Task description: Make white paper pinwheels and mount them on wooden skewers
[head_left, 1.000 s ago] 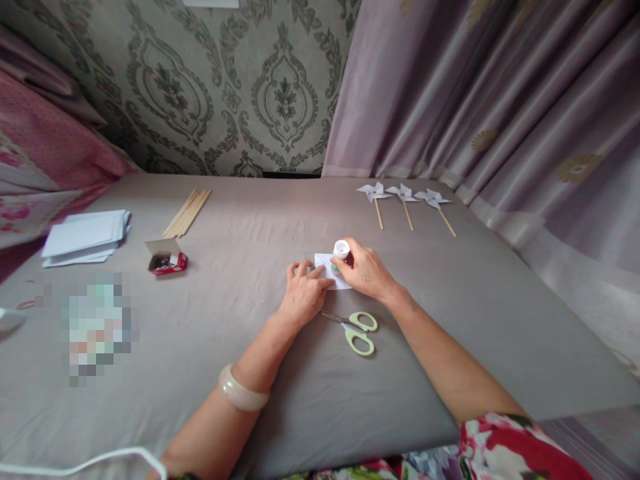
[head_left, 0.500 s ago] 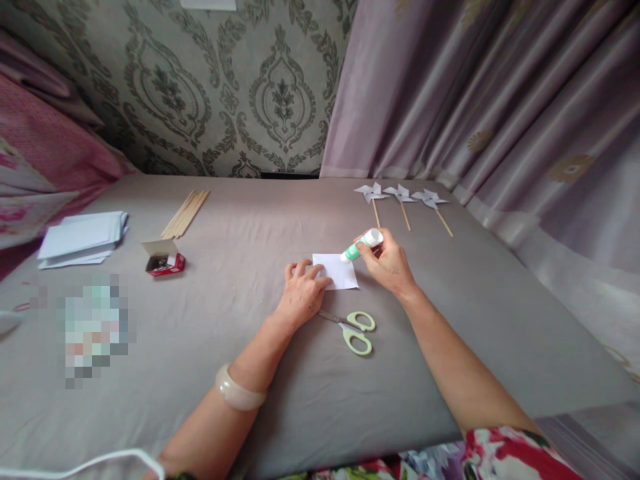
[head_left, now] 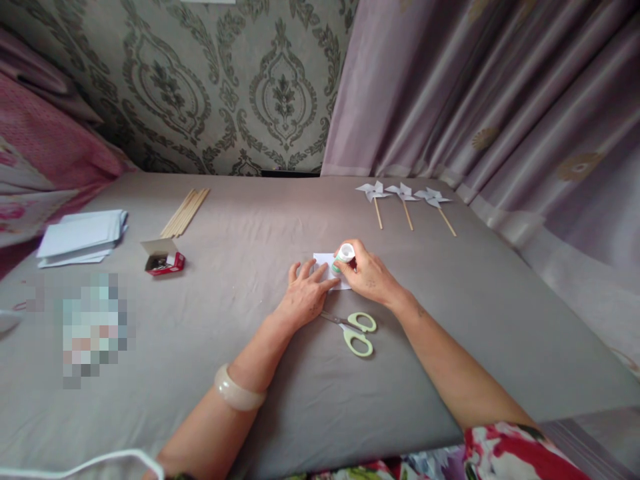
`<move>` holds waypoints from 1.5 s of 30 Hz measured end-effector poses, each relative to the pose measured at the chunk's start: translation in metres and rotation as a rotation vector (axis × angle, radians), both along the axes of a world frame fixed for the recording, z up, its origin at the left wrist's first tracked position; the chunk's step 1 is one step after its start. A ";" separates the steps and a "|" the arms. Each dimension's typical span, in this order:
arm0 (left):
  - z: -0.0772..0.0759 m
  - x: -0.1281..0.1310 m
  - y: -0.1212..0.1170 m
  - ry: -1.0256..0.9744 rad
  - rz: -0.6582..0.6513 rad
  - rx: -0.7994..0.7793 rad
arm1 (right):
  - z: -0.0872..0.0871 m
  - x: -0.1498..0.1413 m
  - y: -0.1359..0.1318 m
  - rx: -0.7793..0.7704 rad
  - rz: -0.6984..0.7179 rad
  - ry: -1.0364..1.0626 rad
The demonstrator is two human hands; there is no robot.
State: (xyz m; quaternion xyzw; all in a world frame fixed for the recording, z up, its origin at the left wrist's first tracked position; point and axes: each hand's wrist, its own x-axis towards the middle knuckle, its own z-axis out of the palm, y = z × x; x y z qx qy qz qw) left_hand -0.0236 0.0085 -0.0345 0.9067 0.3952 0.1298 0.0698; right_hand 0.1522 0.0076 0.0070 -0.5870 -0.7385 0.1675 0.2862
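Observation:
My right hand (head_left: 367,272) is closed around a glue stick (head_left: 345,254), white and green, held nearly upright over a small white sheet of paper (head_left: 323,258). The stick's lower end is hidden by my fingers, so contact with the paper cannot be made out. With fingers spread, my left hand (head_left: 307,291) lies on the left part of the sheet and presses it to the grey cloth. Just below the paper, a pair of scissors (head_left: 359,333) with pale green handles rests close to my left hand, blades toward it.
Three paper pinwheels (head_left: 401,193) on sticks lie at the back right. Several wooden sticks (head_left: 185,213), a red box (head_left: 167,263) with small metal pieces, and a stack of white paper (head_left: 83,237) are on the left. A blurred item (head_left: 93,327) lies nearer me.
The glue stick was over the paper, tilted up at its right edge half a second ago, and is now back upright over the sheet. My left hand stays on the paper, fingers slightly more spread.

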 end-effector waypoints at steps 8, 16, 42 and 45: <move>-0.002 0.000 0.000 -0.017 0.000 0.003 | -0.005 -0.005 0.004 0.089 0.069 -0.088; -0.002 0.001 0.000 0.018 0.009 0.001 | -0.003 -0.004 0.001 0.076 0.047 -0.122; -0.003 0.000 0.001 0.014 0.003 0.012 | -0.006 -0.007 0.000 0.096 -0.028 -0.154; -0.003 0.000 0.001 0.011 0.003 0.013 | -0.006 -0.009 0.001 0.116 -0.019 -0.148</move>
